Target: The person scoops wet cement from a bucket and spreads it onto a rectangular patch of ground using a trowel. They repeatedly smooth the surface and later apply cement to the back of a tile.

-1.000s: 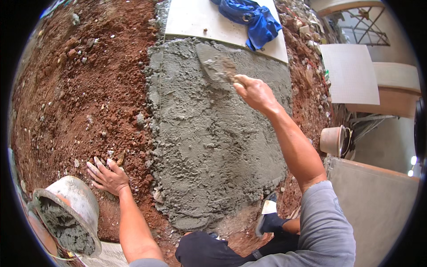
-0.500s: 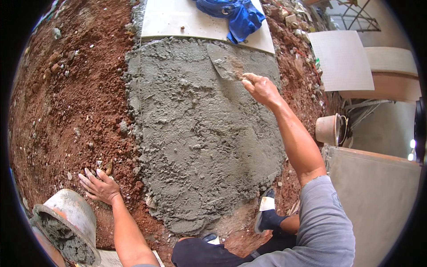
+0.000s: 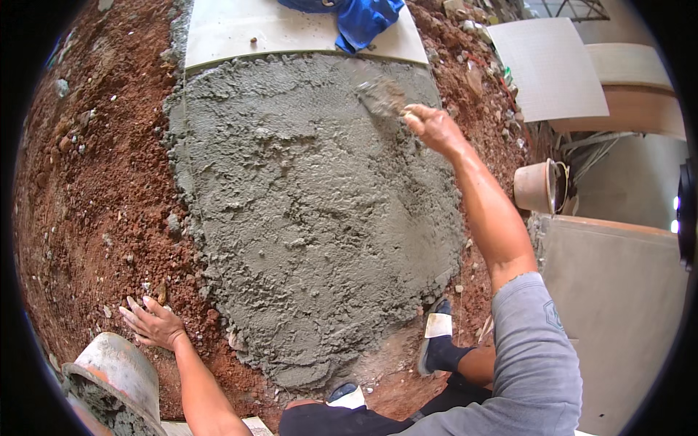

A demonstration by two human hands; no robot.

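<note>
A bed of wet grey mortar (image 3: pixel 305 218) spreads in front of me, rough and lumpy over the middle and smoother toward the right. My right hand (image 3: pixel 438 131) is closed round the handle of a trowel (image 3: pixel 379 93), whose blade lies on or just above the mortar near its far right end. Motion smears the blade. My left hand (image 3: pixel 154 323) rests on the red soil to the left of the mortar, fingers spread, holding nothing. Close beside it is a tilted bucket (image 3: pixel 116 370) with grey mortar inside.
At the far end of the mortar lies a pale board (image 3: pixel 233 33) with a blue cloth (image 3: pixel 363 25) on it. Loose red soil (image 3: pixel 102 196) flanks the mortar. On the right are another bucket (image 3: pixel 534 187), a white panel (image 3: pixel 549 69) and a large grey board (image 3: pixel 611 305).
My right hand has swept the trowel slightly to the right across the far mortar. The whole view has shifted a little; my left hand stays on the soil.
</note>
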